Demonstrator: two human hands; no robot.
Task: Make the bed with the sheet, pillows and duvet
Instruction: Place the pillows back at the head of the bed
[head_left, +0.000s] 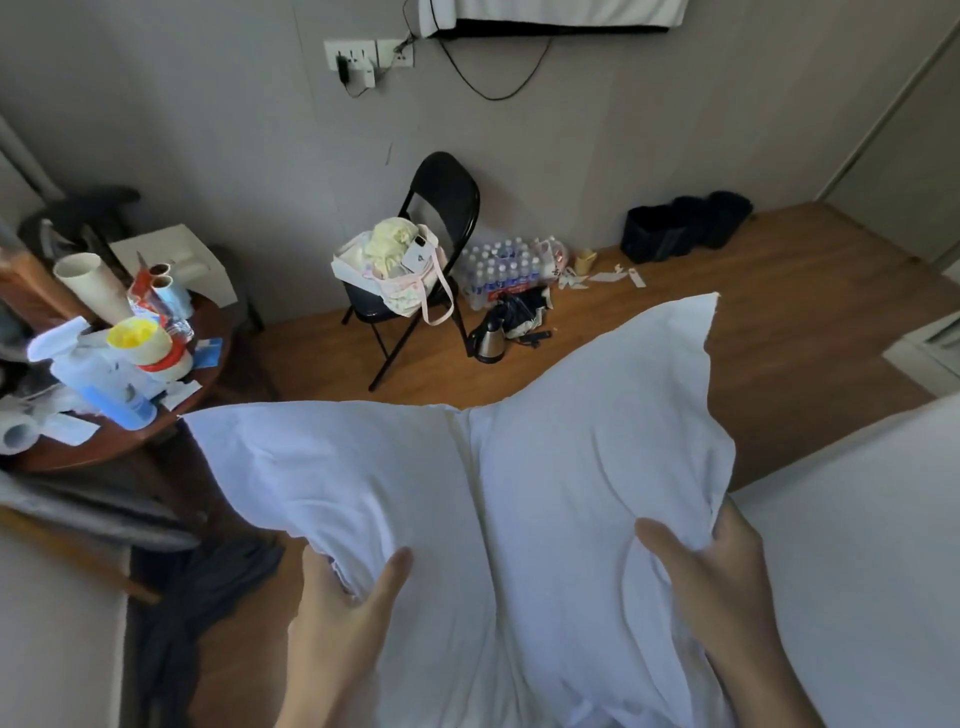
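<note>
Both hands — left hand (343, 597) and right hand (711, 571) — have a tight grip on the near corners of the pillow (493, 493), up in the air by the bed (857, 545) — soft, light, floppy.

A plain white pillow (519, 493) is seen near, a black folding chair (441, 208) far, a brown wooden floor (779, 312), and a yellow bowl (135, 335) left.
</note>
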